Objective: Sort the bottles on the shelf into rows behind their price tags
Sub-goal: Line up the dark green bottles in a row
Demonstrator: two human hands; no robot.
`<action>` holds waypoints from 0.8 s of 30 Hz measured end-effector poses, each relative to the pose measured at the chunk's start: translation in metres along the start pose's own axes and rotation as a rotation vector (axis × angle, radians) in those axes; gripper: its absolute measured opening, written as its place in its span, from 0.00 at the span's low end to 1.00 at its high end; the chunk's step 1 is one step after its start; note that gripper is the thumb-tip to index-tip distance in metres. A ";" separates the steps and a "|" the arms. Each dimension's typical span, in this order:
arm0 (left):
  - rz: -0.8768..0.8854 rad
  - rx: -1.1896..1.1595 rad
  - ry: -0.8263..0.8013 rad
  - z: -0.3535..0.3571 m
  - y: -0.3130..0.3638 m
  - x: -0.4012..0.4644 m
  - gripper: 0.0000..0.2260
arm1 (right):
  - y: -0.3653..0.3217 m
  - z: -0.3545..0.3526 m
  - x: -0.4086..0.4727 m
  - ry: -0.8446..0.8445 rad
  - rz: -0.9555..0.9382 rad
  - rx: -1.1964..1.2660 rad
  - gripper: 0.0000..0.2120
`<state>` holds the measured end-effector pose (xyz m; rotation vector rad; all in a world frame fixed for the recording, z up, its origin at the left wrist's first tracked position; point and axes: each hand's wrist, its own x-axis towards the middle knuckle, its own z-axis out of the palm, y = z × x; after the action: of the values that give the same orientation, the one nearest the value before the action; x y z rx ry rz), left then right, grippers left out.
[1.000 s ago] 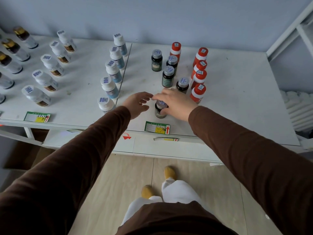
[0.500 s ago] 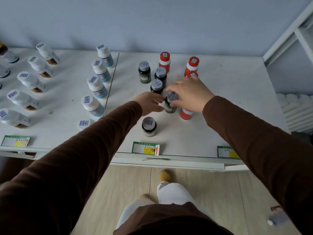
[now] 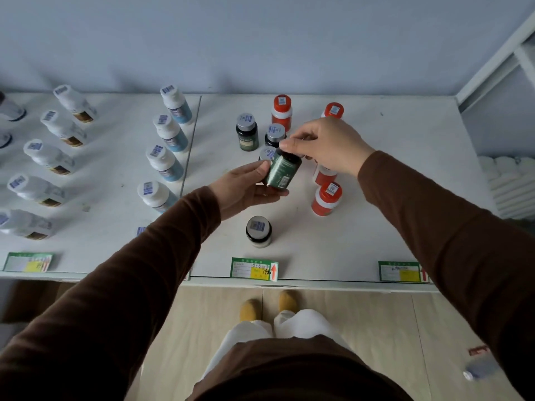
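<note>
- Green-and-yellow paper price tag with red arrow sat at the front edge of the white shelf; a second similar tag lay further right, a third far left.
- Dark glass bottle with grey cap stood upright just behind the middle tag, alone.
- Left hand cupped the base of a dark green labelled bottle, thumb on its side, fingers curled under.
- Right hand pinched the same bottle's top from above; both grips closed on it. Bottle was tilted and lifted clear of the shelf, above the middle of the dark-bottle row.
- Red plastic bottle with white band stood right of the held bottle, another red one partly hidden under the right hand.
- Behind the hands: three grey-capped dark bottles upright, close together, one mostly hidden by the held bottle.
- Two more red bottles at the back near the wall.
- Left panel: a row of white-capped blue-labelled bottles running front to back, white bottles with brown labels beyond them further left.
</note>
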<state>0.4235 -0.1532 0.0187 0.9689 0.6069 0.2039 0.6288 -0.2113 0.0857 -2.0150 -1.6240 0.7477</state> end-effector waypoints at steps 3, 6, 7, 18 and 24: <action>0.013 -0.090 -0.011 -0.006 0.006 -0.008 0.19 | -0.009 0.004 -0.001 0.021 0.019 0.069 0.20; 0.057 0.018 -0.005 -0.010 0.010 -0.014 0.19 | -0.018 0.006 -0.004 0.037 -0.007 -0.025 0.21; 0.076 0.085 0.003 -0.010 0.012 -0.015 0.18 | -0.020 0.008 -0.006 0.045 -0.017 -0.057 0.21; 0.143 0.974 0.340 -0.030 0.000 -0.021 0.20 | -0.024 0.054 -0.024 -0.080 -0.243 -0.334 0.20; 0.162 1.123 0.439 -0.042 -0.004 -0.025 0.18 | -0.021 0.077 -0.022 -0.123 -0.282 -0.423 0.21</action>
<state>0.3790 -0.1364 0.0083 2.0916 1.0834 0.2192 0.5592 -0.2279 0.0435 -1.9708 -2.2331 0.4588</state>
